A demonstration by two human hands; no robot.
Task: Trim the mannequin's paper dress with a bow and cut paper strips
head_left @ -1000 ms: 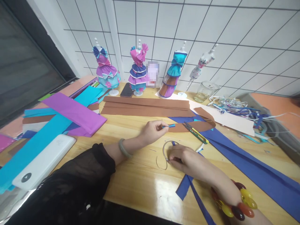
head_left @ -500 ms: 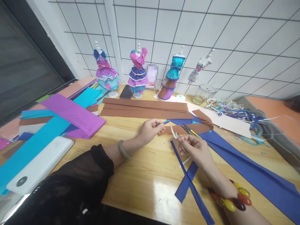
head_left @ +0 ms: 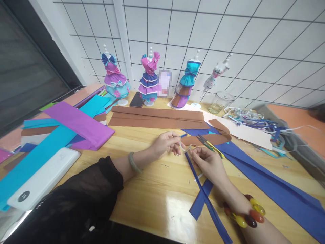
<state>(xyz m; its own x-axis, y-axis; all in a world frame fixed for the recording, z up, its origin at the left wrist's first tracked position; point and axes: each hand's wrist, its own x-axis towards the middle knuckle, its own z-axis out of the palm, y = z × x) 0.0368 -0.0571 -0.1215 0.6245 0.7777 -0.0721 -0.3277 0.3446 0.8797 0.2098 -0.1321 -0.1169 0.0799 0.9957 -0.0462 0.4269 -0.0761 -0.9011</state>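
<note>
My left hand pinches a small blue strip, whose tip shows past the thumb and forefinger. Close by, my right hand has its fingertips closed on a thin white strip, which curls over toward the left fingers. Whether the left fingers also grip the white strip, I cannot tell. Under the right hand, a narrow folded blue strip crosses a shorter blue piece. A pair of yellow-and-black scissors lies just behind that hand, on brown cloth.
Folded brown cloth lies across the table, with long blue cloth at right. Dressed mini mannequins, a glass jar and tangled ribbons stand behind. Purple fabric and a white power bank are at left.
My two hands have come nearer each other. The white strip now curves between them, and the blue strip sits slightly lower in my left fingers. More of the scissors shows.
</note>
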